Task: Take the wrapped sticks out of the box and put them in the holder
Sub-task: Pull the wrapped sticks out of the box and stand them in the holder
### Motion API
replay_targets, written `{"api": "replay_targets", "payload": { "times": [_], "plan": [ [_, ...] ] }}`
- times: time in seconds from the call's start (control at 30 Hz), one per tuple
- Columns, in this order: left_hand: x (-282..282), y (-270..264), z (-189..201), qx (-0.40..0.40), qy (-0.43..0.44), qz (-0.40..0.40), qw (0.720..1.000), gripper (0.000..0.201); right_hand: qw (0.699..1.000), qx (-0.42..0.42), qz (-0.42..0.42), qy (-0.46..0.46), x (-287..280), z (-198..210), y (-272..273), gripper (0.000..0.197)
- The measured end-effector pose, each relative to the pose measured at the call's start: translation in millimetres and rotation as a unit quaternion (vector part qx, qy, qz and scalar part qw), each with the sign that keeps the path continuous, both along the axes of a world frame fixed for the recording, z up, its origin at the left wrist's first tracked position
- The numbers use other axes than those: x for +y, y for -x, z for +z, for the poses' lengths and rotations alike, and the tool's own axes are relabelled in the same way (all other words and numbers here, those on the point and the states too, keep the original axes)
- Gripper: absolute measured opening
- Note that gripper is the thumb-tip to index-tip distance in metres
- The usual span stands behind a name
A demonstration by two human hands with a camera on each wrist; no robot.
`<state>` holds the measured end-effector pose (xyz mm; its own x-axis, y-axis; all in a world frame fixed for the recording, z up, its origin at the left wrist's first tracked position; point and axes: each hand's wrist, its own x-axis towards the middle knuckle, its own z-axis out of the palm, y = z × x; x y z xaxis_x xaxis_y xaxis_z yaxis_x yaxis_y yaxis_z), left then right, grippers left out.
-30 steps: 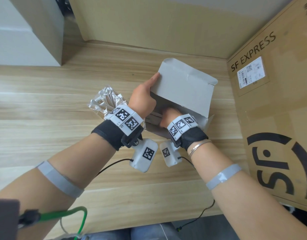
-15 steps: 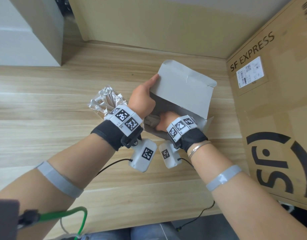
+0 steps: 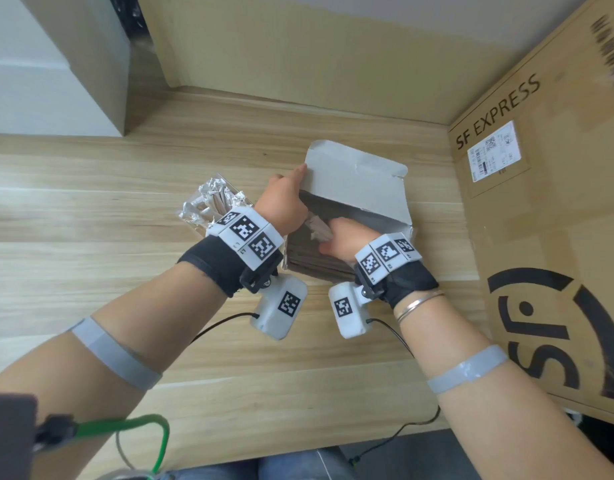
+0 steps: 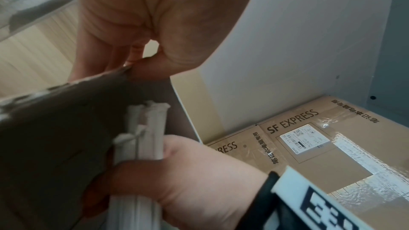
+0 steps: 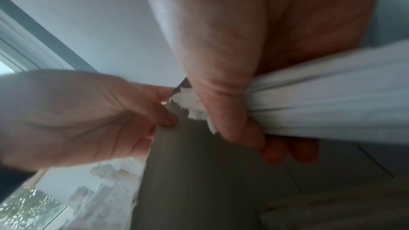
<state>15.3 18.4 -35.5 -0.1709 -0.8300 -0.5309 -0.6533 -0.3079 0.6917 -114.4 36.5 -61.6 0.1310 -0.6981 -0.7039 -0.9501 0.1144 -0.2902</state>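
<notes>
Flanking box [image 3: 359,183]: holder [image 3: 215,202] left | SF Express carton [image 3: 547,244] right

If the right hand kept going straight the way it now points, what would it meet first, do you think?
Probably the left hand: the right hand, gripping white paper-wrapped sticks in the open grey cardboard box, points at it. Depth is unclear.

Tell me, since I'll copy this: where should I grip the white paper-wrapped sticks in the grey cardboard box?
Grip the white paper-wrapped sticks as a bundle near their exposed ends, from the grey cardboard box's open side, as the right hand does.
</notes>
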Motion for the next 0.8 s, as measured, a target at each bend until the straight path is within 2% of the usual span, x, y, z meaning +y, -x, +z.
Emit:
{"api": "replay_targets", "payload": {
  "times": [0.23,0.4,0.5,0.53,0.6,0.7,0.8],
  "plan": [
    [-1.7,-1.9,-0.9,-0.034,0.000,-0.025,0.999,0.076,0.978,-0.159,-0.117,0.070,-2.8,13.4,6.8,0.029],
    [-1.2,-3.2,0.1,-0.054,0.009,-0.058,0.997,0.068,0.964,-0.186,-0.161,0.104,-2.7,14.0,3.1,0.030],
    [-0.1,-5.1,3.2,-0.054,0.015,-0.069,0.996,0.065,0.953,-0.191,-0.182,0.145,-4.0,11.3,-0.3,0.012],
    [-0.4,-5.9,4.4,-0.052,0.020,-0.072,0.996,0.065,0.949,-0.192,-0.189,0.163,-4.5,10.9,-1.2,0.019],
    [-2.0,-9.8,6.8,-0.047,0.033,-0.076,0.995,0.064,0.934,-0.206,-0.217,0.194,-6.2,11.3,-4.0,0.026],
    [-6.5,-21.0,10.3,-0.045,0.063,-0.072,0.994,0.058,0.904,-0.244,-0.253,0.242,-10.9,17.8,-9.7,0.020],
    [-10.0,-35.9,13.9,-0.048,0.098,-0.061,0.992,0.055,0.884,-0.279,-0.248,0.281,-15.9,28.5,-19.8,0.019]
  ]
}}
